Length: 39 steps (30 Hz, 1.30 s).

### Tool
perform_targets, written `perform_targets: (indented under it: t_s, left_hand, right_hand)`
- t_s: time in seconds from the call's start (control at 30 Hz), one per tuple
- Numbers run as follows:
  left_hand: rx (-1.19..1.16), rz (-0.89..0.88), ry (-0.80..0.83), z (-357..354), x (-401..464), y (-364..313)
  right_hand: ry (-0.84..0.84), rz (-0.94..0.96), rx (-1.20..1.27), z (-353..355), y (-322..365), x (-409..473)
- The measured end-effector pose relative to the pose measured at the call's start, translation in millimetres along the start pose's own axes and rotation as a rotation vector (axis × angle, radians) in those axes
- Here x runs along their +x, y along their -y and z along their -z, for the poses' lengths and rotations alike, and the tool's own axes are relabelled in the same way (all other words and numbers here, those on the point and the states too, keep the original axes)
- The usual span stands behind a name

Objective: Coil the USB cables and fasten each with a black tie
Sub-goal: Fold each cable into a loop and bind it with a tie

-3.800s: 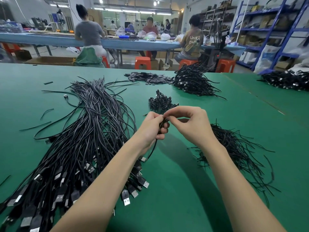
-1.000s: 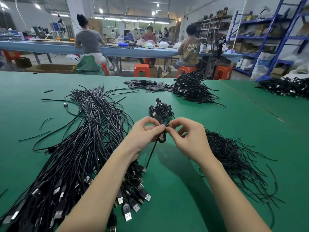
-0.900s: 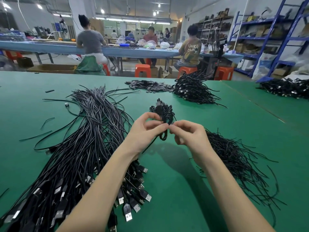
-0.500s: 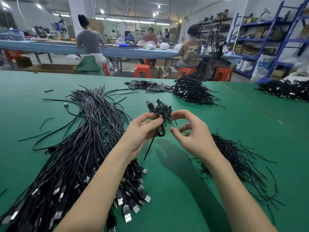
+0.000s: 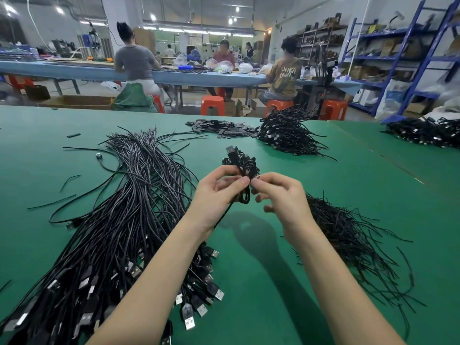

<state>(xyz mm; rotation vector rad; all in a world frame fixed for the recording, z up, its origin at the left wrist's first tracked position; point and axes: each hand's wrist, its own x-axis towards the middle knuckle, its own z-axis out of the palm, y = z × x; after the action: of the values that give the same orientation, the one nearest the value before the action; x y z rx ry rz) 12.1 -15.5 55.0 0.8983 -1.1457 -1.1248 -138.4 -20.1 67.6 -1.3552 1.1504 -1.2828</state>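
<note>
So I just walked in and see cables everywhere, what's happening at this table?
A person is bundling USB cables. The left hand grips a coiled cable above the green table while the right hand pinches at it, apparently fastening a tie. Loose cables lie left, black ties right.

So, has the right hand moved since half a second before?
Yes. The right hand closed leftward onto the coiled black USB cable, judged against the loose pile of black ties.
</note>
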Motion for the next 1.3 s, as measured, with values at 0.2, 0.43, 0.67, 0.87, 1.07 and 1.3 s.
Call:
perform_targets:
  t_s: [0.2,0.43,0.67,0.87,1.07,1.3]
  left_hand:
    - [0.078,0.000,-0.026,0.9,2.0,-3.9]
    - [-0.134,0.245,0.013,5.0,2.4,-7.5]
    - [-0.125,0.256,0.032,7.7,1.7,-5.4]
    - [-0.129,0.137,0.051,0.5,-0.5,-4.0]
    - [-0.113,0.173,-0.028,4.6,2.1,-1.0]
    - [-0.164,0.265,0.005,9.8,4.0,-1.6]
  right_hand:
    - [0.128,-0.403,0.411,-5.4,5.1,-4.3]
    - [0.017,0.561,-0.636,16.0,-1.4,-2.3]
    - [-0.024,0.692,-0.702,17.4,-4.1,-2.1]
    - [0.168,-0.259,0.300,4.1,2.3,-4.4]
    - [0.090,-0.124,0.059,-1.8,-5.8,-3.1]
    - [-0.092,0.767,-0.812,15.3,-15.4,-1.5]
